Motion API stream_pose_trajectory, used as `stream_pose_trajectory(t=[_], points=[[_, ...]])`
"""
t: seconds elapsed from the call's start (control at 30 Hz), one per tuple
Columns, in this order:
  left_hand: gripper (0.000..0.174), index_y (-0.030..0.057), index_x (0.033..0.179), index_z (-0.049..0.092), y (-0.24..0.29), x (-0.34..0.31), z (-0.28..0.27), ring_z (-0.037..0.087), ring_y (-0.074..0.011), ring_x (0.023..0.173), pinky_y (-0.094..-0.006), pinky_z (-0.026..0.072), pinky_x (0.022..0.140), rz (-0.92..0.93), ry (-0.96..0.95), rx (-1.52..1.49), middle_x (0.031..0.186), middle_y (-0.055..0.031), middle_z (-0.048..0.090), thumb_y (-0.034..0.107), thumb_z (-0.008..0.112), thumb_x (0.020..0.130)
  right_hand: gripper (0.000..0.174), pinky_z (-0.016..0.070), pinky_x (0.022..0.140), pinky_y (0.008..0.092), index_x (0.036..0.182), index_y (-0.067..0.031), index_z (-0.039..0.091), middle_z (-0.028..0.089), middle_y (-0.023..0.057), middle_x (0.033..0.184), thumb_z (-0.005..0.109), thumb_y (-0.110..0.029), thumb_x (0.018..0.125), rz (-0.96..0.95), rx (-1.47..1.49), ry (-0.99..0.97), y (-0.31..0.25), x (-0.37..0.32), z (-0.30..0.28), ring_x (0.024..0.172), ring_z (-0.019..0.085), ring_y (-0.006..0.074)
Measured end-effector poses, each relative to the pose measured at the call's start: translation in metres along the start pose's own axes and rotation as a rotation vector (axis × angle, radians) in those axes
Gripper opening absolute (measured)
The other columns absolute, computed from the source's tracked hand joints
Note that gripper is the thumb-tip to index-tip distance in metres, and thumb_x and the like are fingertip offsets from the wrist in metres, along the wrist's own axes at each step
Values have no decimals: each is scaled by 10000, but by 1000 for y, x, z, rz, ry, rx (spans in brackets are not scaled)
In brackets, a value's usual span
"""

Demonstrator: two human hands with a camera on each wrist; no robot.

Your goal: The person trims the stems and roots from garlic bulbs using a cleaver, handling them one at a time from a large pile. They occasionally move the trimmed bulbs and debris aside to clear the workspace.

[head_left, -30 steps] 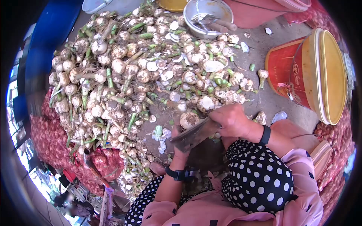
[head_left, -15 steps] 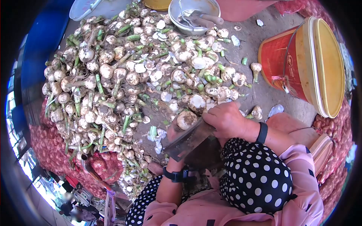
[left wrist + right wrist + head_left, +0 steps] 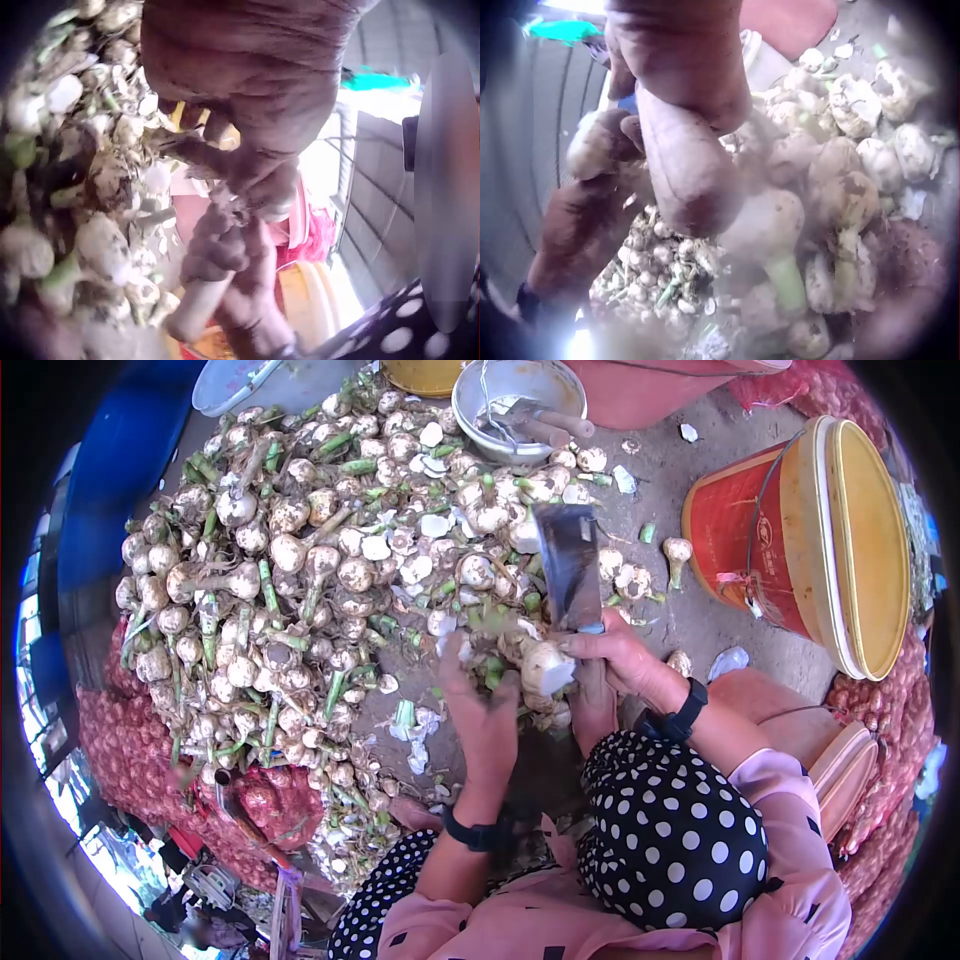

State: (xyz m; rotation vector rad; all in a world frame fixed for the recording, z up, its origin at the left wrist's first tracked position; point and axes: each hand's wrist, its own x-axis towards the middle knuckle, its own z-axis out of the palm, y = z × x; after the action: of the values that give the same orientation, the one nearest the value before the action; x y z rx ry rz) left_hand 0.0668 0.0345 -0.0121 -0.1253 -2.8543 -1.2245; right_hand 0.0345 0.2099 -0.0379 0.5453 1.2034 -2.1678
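In the head view my right hand [image 3: 620,652] grips a wide-bladed cleaver [image 3: 572,565], its dark blade pointing away across the pile. The cleaver's pale wooden handle [image 3: 196,309] pokes out of my fist in the left wrist view. A garlic bulb [image 3: 546,666] with a white cut face is at my right thumb, between my two hands. My left hand [image 3: 487,725] is just left of it, blurred, fingers and thumb spread apart. Beyond both hands spreads a large heap of soiled garlic [image 3: 300,560] with green stems. I cannot tell which fingers bear the bulb.
A red and yellow bucket [image 3: 760,535] lies tilted at right. A white basin [image 3: 520,405] with wooden-handled tools stands at the back. Red mesh sacks [image 3: 150,745] flank the heap. My knee in polka-dot cloth [image 3: 670,830] is close below my right hand.
The cleaver has swung from lying across my left hand to pointing away. My left hand has drawn clear of the bulb and spread its fingers. The bulb now sits farther right, cut face showing.
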Motion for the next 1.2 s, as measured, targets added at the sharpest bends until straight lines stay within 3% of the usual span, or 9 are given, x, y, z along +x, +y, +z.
stream_pose_trajectory(t=[0.07,0.3,0.43,0.6,0.67,0.77,0.97,1.07,1.2], points=[[485,-27,1321,384,-1,-13,8,467,-257,1198,-340,412,967,-624,163,-1160,1313,-142,425,54,534,867,207,484,567,279,823,-35,660,636,37,712,775,-157,701,-145,-336,-4,5,0,7,624,623,155],[274,-65,1075,582,-32,-18,-2,556,-199,1049,-329,446,886,-594,-221,-1101,1117,-129,581,72,488,858,80,473,542,327,741,-68,641,591,85,634,702,-86,692,-722,-1049,-34,-3,-4,6,573,603,234],[318,-21,1106,584,5,-3,-28,557,-223,1045,-334,420,935,-121,-23,-896,1112,-92,593,41,603,795,164,477,624,267,893,-16,681,656,40,734,648,-72,742,-291,-1051,195,18,13,-36,643,579,110],[314,-18,1113,574,-153,-50,-39,520,-224,1053,-324,413,931,-766,578,-554,1169,-120,548,24,579,802,154,356,445,198,875,-43,647,557,-39,630,708,-141,775,-285,-604,423,20,12,-64,498,482,43],[344,11,1096,606,-254,-132,-57,563,-250,891,-350,434,860,-703,756,255,948,-126,634,40,626,754,156,355,447,197,876,-44,646,554,-41,629,711,-144,776,-238,-613,450,15,9,-55,498,482,42],[476,68,1177,577,-271,-189,-101,563,-341,1049,-465,454,864,-1323,250,649,1116,-181,596,286,651,761,170,356,458,198,889,-45,648,559,-40,639,713,-154,777,-187,-608,404,17,10,-42,506,479,41],[528,-1,1217,539,-348,-254,-86,588,-295,1014,-445,456,841,-1039,-83,837,1125,-169,609,251,668,771,117,410,556,208,850,-49,656,604,-33,698,698,-127,774,-126,-692,339,17,6,-9,595,520,47],[401,-48,1153,567,-269,-181,-86,596,-195,694,-304,483,601,-1131,503,14,877,-123,660,48,641,771,89,435,571,235,819,-55,662,617,-16,695,700,-113,764,-169,-728,194,22,10,0,610,546,70],[303,-34,1063,603,-219,-115,-52,590,-187,698,-308,471,585,-1108,245,-568,859,-97,652,79,649,786,115,474,553,321,807,-83,660,616,75,645,692,-115,701,-533,-1073,-93,30,11,12,568,598,216]])
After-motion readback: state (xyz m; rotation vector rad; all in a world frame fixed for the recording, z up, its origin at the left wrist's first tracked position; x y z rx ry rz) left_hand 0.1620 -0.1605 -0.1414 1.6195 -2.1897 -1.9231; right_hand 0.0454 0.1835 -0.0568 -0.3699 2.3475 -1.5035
